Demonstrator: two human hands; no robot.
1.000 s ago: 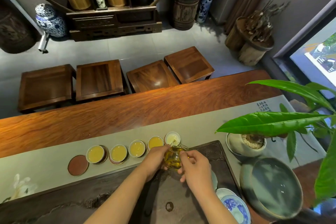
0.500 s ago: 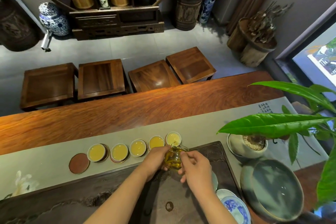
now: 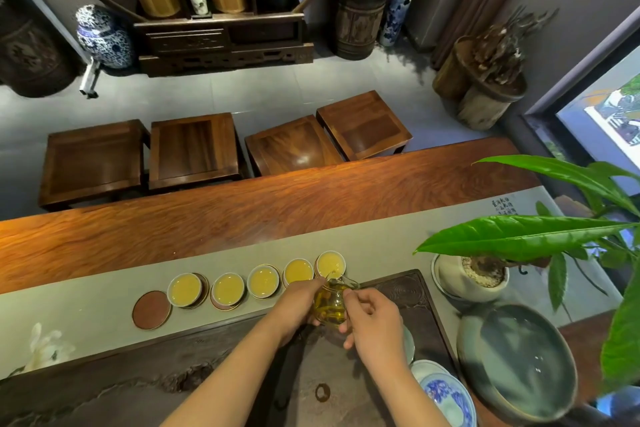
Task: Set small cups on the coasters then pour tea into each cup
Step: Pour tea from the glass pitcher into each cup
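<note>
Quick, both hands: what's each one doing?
Left hand: closed on the glass pitcher.
Right hand: closed on the same pitcher, tipping it at the last cup.

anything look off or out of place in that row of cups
One thing: the leftmost coaster has no cup on it, and the leftmost cup sits shifted off its own coaster's centre. No spills visible on the runner.
</note>
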